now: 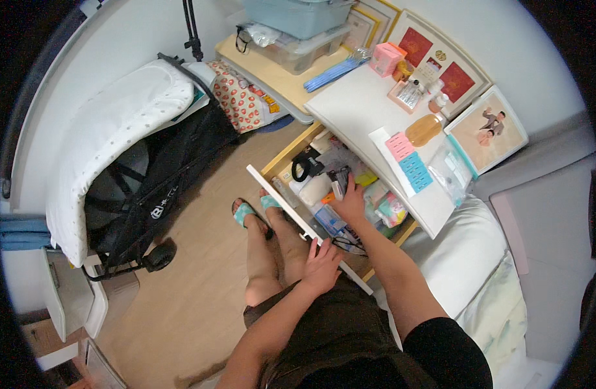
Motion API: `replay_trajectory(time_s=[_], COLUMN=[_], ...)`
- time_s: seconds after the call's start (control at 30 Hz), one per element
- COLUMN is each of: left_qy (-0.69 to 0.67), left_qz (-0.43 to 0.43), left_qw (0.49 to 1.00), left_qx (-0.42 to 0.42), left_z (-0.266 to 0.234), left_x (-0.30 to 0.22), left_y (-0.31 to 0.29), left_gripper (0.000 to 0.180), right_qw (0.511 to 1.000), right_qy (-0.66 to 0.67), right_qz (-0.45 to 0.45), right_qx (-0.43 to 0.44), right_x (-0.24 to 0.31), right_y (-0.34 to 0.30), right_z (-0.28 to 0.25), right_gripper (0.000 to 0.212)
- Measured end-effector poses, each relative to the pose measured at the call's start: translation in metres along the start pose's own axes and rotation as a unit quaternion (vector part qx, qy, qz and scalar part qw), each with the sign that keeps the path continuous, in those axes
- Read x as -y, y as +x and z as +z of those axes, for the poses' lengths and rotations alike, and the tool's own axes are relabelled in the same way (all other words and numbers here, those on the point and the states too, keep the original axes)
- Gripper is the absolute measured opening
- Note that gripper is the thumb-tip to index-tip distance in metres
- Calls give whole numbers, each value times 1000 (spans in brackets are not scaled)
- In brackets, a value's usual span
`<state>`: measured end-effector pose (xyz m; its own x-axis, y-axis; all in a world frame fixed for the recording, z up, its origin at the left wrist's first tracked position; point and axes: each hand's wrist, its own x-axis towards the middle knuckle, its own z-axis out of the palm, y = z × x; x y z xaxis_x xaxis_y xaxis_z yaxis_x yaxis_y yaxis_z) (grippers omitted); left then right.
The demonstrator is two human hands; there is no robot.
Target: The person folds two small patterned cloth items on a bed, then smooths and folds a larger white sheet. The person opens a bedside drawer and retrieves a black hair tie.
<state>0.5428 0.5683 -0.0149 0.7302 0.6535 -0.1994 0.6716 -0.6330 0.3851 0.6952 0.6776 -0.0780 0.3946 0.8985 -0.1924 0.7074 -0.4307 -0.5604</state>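
A white-fronted wooden drawer [282, 202] stands pulled out from a white dresser, packed with small items. My left hand [322, 267] grips the top edge of its front panel, close to a small knob. Inside the drawer, my right hand [351, 204] is closed around a small grey and black object [339, 182]; its exact kind I cannot make out. Beside that object lie a black strap-like loop [304, 167], a white rounded item [315, 190] and a blue pack [329, 219]. Colourful plastic packets [391, 209] lie to the right of my right hand.
On the dresser top [350, 97] are pink and blue cards [408, 162], bottles, a pink box [387, 59] and a framed photo [489, 129]. A black stroller [162, 175] with a white cover fills the left. A bed with white bedding [466, 246] stands at right.
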Motion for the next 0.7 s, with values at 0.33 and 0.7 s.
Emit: replay_trajectory(time_s=[0.33,0.7], left_qy=[21,6], left_qz=[2,-16], left_qw=[999,1000], left_qx=[25,10], left_z=[-3,1], left_x=[-2,-5], left_y=[0,-1], left_gripper=[53,46], right_qw=[960,961], right_qy=[197,-211], right_qz=[-164,25], right_qx=[-109,-180], right_x=[-37,-92], right_y=[4,109], right_z=[-175,-232], right_gripper=[86,78])
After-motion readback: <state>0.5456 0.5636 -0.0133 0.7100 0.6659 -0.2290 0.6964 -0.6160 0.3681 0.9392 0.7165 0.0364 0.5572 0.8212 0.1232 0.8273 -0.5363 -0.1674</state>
